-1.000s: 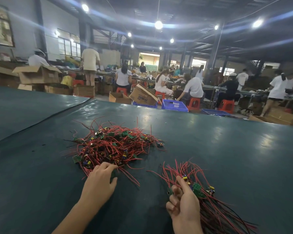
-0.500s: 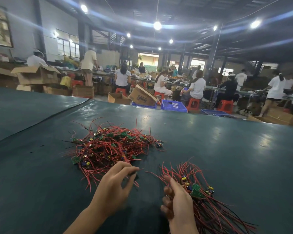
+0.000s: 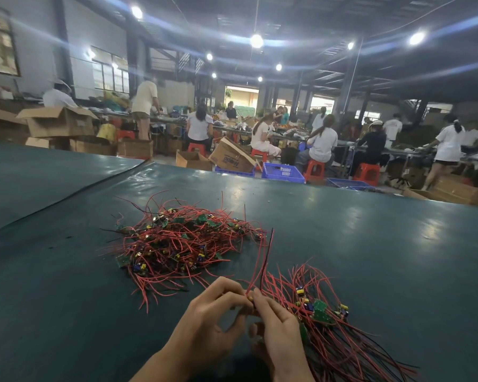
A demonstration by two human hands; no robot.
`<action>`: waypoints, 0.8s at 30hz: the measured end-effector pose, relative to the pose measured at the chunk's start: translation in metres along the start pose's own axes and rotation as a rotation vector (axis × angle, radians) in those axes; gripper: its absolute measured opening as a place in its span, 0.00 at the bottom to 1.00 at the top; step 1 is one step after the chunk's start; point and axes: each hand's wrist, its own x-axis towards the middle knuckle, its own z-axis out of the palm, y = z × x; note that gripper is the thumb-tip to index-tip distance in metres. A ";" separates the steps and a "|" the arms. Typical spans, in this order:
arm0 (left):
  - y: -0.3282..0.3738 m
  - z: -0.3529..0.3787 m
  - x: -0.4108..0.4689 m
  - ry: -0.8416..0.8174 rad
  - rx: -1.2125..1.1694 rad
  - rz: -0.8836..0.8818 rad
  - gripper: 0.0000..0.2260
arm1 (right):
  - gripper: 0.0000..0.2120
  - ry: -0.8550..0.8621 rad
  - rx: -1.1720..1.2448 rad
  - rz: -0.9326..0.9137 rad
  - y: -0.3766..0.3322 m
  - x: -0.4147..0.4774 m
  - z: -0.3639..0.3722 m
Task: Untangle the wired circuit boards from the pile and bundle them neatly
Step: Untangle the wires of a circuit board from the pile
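- Head view: both hands meet low centre over the green table mat (image 3: 370,244).
- Left hand (image 3: 213,321): fingers curled, tips pinching a single board (image 3: 249,299).
- Right hand (image 3: 280,334): index tip and thumb on the same board from the other side. Can't tell whether its lower fingers also grip the bundle.
- Wire pair (image 3: 265,257), one red and one black, runs from that board up and away from the wearer, nearly straight, clear of the pile.
- Bundle (image 3: 334,334) lies against the right hand's outer side, boards by the hand, tails trailing near-right.
- Key relation: wire pair points away, bundle axis runs diagonally right. My read: the board needs swinging right to lie parallel; the right hand is nearer.
- Pile (image 3: 182,244) sits beyond the left hand, apart from the bundle.
- Writing: tipped cardboard box (image 3: 232,158) has blue print, too blurred to read. Nothing legible on the boards.
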 end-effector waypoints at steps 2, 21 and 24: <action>0.001 0.001 0.001 0.026 -0.038 -0.029 0.04 | 0.08 0.034 -0.014 -0.025 0.001 0.001 0.001; 0.004 0.006 0.014 0.214 -0.572 -0.771 0.09 | 0.13 0.151 -0.032 -0.036 0.002 0.002 -0.003; 0.004 0.006 0.013 0.113 -0.566 -0.821 0.17 | 0.14 0.132 -0.101 -0.139 0.004 0.001 -0.001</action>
